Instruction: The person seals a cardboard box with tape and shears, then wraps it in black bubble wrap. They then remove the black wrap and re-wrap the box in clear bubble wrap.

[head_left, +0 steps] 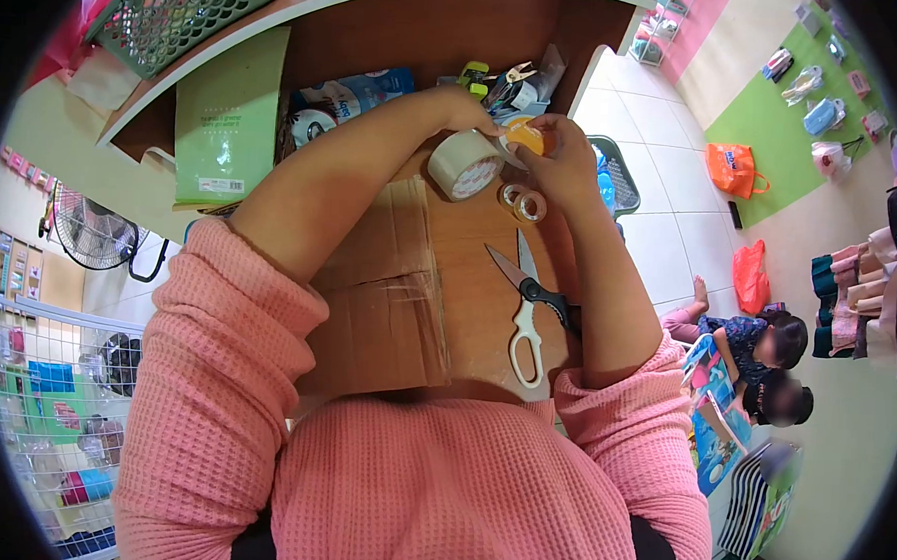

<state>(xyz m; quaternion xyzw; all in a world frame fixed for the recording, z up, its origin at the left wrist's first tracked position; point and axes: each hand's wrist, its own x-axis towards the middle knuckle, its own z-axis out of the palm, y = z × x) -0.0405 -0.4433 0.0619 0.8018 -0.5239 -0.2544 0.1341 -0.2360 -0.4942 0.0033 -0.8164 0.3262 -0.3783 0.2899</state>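
My left hand [473, 111] grips a large roll of clear packing tape [464, 165] above the wooden desk [478, 281]. My right hand [564, 150] holds a small orange object [526, 136] against the roll's loose tape end. Both hands meet at the far side of the desk. A flattened cardboard piece [388, 297] lies under my left forearm. Black and white scissors [526, 303] lie open beside my right forearm. Two small tape rolls [524, 201] rest on the desk just below my hands.
A green notebook [227, 120] leans at the back left, a green basket [185, 8] above it. Packets and small items [497, 82] crowd the back of the desk. Two people sit on the floor at right [765, 364]. A fan [95, 230] stands at left.
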